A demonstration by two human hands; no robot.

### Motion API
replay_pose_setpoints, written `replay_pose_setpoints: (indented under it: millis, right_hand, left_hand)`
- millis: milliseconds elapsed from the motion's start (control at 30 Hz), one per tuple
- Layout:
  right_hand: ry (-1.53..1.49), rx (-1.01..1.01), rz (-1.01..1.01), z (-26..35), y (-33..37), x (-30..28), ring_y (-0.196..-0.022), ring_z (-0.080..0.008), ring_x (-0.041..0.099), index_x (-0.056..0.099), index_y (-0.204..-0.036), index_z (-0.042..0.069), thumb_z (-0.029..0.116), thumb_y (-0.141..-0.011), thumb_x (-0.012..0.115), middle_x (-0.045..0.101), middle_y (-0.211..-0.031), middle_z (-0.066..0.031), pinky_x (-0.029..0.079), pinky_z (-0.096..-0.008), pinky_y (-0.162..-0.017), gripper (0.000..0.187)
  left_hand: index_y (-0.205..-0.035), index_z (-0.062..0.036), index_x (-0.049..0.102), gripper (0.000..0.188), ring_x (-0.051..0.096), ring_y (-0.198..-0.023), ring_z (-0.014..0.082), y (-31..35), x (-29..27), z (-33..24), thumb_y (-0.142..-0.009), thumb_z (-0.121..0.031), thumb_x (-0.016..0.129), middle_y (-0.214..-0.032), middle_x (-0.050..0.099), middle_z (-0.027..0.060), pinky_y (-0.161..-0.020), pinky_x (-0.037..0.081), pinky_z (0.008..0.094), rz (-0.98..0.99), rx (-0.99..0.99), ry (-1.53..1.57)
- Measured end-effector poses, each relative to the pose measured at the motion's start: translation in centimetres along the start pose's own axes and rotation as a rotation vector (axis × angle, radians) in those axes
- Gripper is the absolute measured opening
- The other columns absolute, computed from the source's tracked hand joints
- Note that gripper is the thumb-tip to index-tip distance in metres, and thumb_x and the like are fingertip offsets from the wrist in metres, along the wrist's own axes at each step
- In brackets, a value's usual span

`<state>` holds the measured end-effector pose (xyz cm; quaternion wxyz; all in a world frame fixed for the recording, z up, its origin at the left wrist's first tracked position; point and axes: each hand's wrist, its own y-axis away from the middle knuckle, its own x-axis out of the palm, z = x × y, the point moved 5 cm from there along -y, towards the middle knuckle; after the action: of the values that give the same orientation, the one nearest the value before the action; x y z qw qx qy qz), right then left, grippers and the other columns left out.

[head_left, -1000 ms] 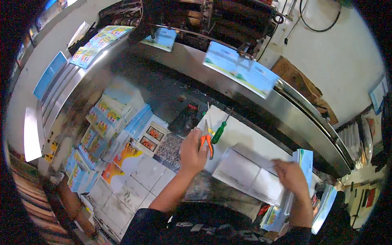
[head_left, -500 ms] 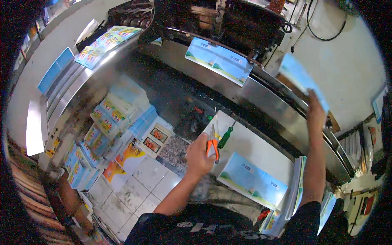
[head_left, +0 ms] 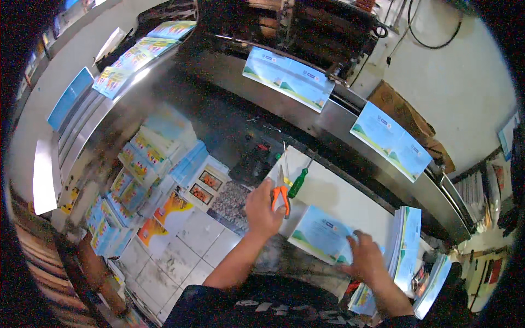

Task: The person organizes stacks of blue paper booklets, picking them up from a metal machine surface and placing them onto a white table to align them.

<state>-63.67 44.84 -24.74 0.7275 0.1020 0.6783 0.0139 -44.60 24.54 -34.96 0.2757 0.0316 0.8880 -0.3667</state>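
- Half a second ago my right grip (head_left: 367, 256) had a sheet up at the metal ledge (head_left: 338, 121); now it is down at the near pile of blue sheets (head_left: 322, 235).
- That carried sheet (head_left: 389, 141) now lies tilted along the ledge, out of my fingers, so I judge that placement done.
- A second sheet (head_left: 288, 79) hangs further left, under the dark machinery (head_left: 322, 27), much where it was.
- My right fingers touch the pile's right part; whether they pinch a sheet or only rest there, I cannot tell.
- My left grip (head_left: 265, 210) is closed round orange-handled pliers (head_left: 280, 191), nose pointing away from me.
- The pile sits on a white counter (head_left: 350, 199), with a green screwdriver (head_left: 298, 183) beyond it and a bundle of sheets (head_left: 407, 238) to its right.
- To my left are pale tiles (head_left: 199, 246) and stacked prints (head_left: 145, 158).
- Beyond the ledge, brown cardboard (head_left: 394, 104) leans near a pale wall (head_left: 476, 93), where a dark cable (head_left: 437, 40) loops.
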Motion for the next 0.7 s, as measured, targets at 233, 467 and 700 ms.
replay_pose_setpoints:
  millis: [233, 467, 700]
  right_hand:
    - [-0.19, -0.06, 0.17, -1.8, 1.6, 3.0, -0.123, -0.0372, 0.046, 0.049, -0.128, 0.004, 0.027, -0.072, 0.077, 0.046, -0.136, -0.0198, 0.043, -0.0465, -0.098, 0.067]
    - [-0.215, 0.111, 0.145, -4.7, 0.1, -2.3, -0.079, -0.0419, 0.064, 0.064, -0.111, 0.009, 0.012, -0.085, 0.057, 0.066, -0.086, -0.0221, 0.052, -0.0494, -0.073, 0.027]
    - [0.029, 0.35, -0.591, -17.7, -6.0, -12.9, -0.098, -0.0353, 0.064, 0.063, -0.117, 0.007, 0.004, -0.086, 0.051, 0.065, -0.112, -0.0187, 0.05, -0.0409, -0.081, 0.033]
  left_hand:
    - [-0.13, 0.0081, 0.045, 0.077, 0.058, -0.098, 0.0403, -0.9, -0.3, -0.3, -0.089, -0.058, 0.047, -0.116, 0.058, 0.0254, -0.083, 0.045, 0.0472, -0.047, 0.047, -0.004]
    - [-0.132, 0.0074, 0.043, 0.078, 0.056, -0.101, 0.039, -0.8, 0.2, -0.1, -0.088, -0.057, 0.05, -0.119, 0.057, 0.0244, -0.088, 0.041, 0.0482, -0.036, 0.016, 0.015]
    - [-0.132, 0.0071, 0.041, 0.077, 0.055, -0.097, 0.0389, -0.9, 0.6, 0.1, -0.083, -0.05, 0.058, -0.118, 0.056, 0.024, -0.085, 0.04, 0.0491, -0.002, -0.005, 0.005]
